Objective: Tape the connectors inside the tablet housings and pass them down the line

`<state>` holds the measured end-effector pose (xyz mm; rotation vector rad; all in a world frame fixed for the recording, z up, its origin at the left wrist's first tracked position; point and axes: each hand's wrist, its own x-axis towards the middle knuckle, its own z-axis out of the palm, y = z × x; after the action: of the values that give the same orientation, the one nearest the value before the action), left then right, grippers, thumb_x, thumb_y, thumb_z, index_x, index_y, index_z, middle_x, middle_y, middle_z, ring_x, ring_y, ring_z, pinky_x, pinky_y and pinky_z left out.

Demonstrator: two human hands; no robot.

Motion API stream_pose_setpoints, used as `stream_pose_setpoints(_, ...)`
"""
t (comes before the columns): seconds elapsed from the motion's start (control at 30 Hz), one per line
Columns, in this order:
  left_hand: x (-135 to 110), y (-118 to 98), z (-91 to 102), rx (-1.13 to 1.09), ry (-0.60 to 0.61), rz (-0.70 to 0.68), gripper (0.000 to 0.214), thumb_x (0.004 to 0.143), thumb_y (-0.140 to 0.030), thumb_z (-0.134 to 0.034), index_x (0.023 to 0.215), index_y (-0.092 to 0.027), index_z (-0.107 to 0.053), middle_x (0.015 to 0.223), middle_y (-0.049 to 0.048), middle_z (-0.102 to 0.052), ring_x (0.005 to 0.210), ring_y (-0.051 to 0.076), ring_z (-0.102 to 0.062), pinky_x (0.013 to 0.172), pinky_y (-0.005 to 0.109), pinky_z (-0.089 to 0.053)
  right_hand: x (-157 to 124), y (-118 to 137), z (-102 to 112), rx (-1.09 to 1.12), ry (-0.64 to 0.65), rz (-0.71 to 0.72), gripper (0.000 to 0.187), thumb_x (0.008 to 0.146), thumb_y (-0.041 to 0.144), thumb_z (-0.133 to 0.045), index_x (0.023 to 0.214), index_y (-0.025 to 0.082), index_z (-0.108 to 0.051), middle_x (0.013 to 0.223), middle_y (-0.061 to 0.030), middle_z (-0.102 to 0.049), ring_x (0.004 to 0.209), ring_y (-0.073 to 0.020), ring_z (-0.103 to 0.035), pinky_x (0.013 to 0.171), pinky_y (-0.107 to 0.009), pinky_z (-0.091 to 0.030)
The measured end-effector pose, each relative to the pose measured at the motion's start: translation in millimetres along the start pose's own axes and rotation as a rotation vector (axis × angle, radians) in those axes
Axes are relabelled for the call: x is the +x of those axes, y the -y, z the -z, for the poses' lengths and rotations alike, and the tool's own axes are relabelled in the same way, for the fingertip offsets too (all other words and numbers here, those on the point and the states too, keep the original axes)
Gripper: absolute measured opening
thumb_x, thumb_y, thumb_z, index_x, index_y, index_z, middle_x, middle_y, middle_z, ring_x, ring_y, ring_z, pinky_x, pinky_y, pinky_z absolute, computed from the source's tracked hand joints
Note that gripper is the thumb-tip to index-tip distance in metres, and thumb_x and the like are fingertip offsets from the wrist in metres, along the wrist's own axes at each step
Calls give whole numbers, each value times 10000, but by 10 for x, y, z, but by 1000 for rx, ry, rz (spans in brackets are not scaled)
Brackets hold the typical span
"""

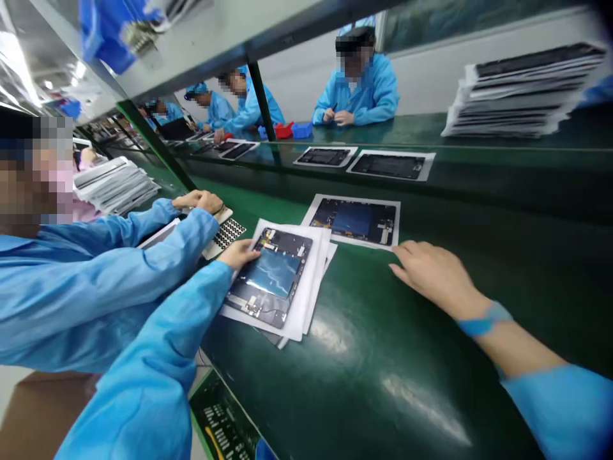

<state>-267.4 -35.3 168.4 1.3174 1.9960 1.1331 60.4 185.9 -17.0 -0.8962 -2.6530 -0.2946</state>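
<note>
My left hand (239, 253) is closed on the left edge of an opened tablet (271, 271), its bare inside with a blue battery facing up. That tablet lies on a small stack of white sheets (313, 281) on the green bench. My right hand (433, 276) reaches over the bench with thumb and fingers apart. Its fingertips are at the near right corner of a white sheet (396, 220), where touching is hard to tell. On this sheet lies a second opened tablet (352, 219), also with a blue battery. A blue band is around my right wrist.
At left a co-worker's hands (204, 201) are beside a sheet of black dots (228, 234). More tablets (390, 165) lie on white sheets along the raised strip behind. A tall stack (517, 96) stands at far right. A green post (156, 144) rises at left; a shelf crosses overhead.
</note>
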Motion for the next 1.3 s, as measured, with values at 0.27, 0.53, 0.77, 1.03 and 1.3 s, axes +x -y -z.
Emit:
stream_pose_setpoints(0.27, -574, -93, -1020, -428, 81, 146, 447, 750, -511, -770, 1012, -160, -678, 936, 99, -713, 969, 261, -680, 906, 420, -549, 1009, 284, 219, -104, 162, 33, 360, 935, 422, -579, 1187, 165, -579, 1164, -85, -597, 975, -179, -603, 830, -380, -542)
stream_pose_setpoints(0.53, -500, -148, -2771, -828, 435, 369, 713, 739, -732, -643, 1079, -108, -589, 1119, 190, -646, 974, 229, -692, 887, 361, -554, -584, 286, 1107, -196, 163, -56, 126, 801, 47, -517, 748, 158, -546, 726, -56, -592, 618, -148, -565, 549, -271, -419)
stream_pose_setpoints(0.77, -1284, 247, -3322, -739, 835, 343, 680, 721, -653, -725, 1121, -114, -616, 979, 109, -708, 876, 233, -712, 789, 339, -587, -2415, 1433, 1247, -192, 12, -420, 126, 869, 154, -462, 759, 212, -481, 648, -17, -512, 558, -162, -524, 548, -298, -394)
stream_pose_setpoints(1.03, -1246, 700, -2820, -341, 1232, 367, 528, 713, -553, -799, 974, -124, -638, 841, 56, -699, 700, 191, -688, 561, 244, -545, -3212, 1670, 1686, -42, -299, -680, 252, 918, 298, -527, 1154, 237, -589, 952, -66, -679, 819, -195, -649, 735, -309, -519)
stream_pose_setpoints(1.3, -851, 406, -2261, 396, 1202, 28, 606, 846, -731, -497, 690, -149, -561, 623, 33, -632, 514, 123, -597, 468, 195, -438, -4295, 150, 1389, -493, -428, -883, 301, 892, 284, -604, 1164, 156, -599, 1053, -146, -670, 932, -243, -618, 811, -363, -488)
